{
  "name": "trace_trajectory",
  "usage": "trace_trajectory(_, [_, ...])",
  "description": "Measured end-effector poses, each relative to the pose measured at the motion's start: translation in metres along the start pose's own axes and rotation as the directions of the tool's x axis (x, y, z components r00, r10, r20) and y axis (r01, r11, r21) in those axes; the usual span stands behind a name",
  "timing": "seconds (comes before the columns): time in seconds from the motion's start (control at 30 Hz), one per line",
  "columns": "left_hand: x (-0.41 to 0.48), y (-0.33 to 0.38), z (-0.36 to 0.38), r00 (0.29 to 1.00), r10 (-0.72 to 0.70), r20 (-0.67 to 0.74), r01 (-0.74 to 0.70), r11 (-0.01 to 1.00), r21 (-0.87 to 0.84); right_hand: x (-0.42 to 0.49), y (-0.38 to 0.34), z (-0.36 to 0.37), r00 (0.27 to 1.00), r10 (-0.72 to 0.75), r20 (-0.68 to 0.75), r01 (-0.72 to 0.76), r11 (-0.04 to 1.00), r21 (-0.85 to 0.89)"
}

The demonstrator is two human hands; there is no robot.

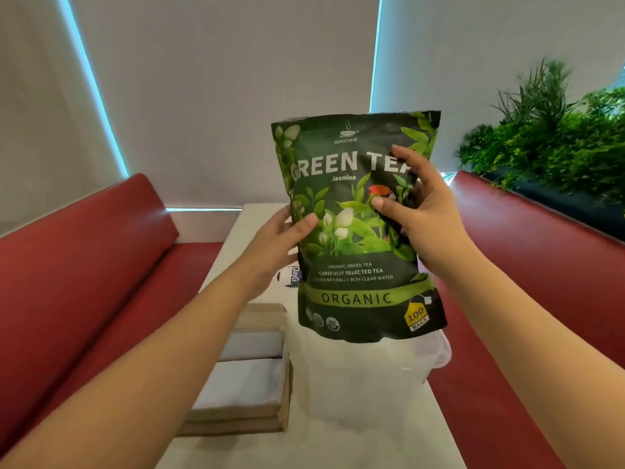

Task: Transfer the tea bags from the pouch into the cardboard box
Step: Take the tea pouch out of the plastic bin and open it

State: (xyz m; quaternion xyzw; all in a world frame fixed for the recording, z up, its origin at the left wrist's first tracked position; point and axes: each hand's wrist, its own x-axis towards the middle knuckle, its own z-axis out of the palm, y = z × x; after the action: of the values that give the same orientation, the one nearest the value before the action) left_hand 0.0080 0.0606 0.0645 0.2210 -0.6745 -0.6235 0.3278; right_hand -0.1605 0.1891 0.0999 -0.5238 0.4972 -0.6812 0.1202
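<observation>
A dark green pouch (pixel 358 265) labelled green tea is held upright in the air above the white table (pixel 365 394). My left hand (pixel 280 242) grips its left edge, thumb on the front. My right hand (pixel 419 211) holds its right side, fingers spread over the print. The pouch's top edge looks sealed flat. An open cardboard box (pixel 250 370) lies on the table at the lower left, below my left forearm, with pale lining visible inside. No tea bags are visible.
Red padded benches (pixel 84 265) run along both sides of the narrow table. A small printed item (pixel 293 275) lies on the table behind the pouch. Clear plastic (pixel 436 353) sits under the pouch's right corner. Green plants (pixel 558 140) stand at the right.
</observation>
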Motion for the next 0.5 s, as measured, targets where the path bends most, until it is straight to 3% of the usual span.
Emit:
trace_trajectory(0.1, [-0.028,0.012,-0.013,1.000,0.000,-0.016,-0.001,0.997,-0.078,-0.034,-0.013,0.014,0.997,-0.010,0.077,0.009,1.000,0.014])
trace_trajectory(0.5, [-0.150,-0.059,-0.052,0.988,-0.156,-0.001,0.156,0.988,0.019,-0.160,0.031,0.029,0.917,0.188,0.353,-0.105,0.965,-0.241])
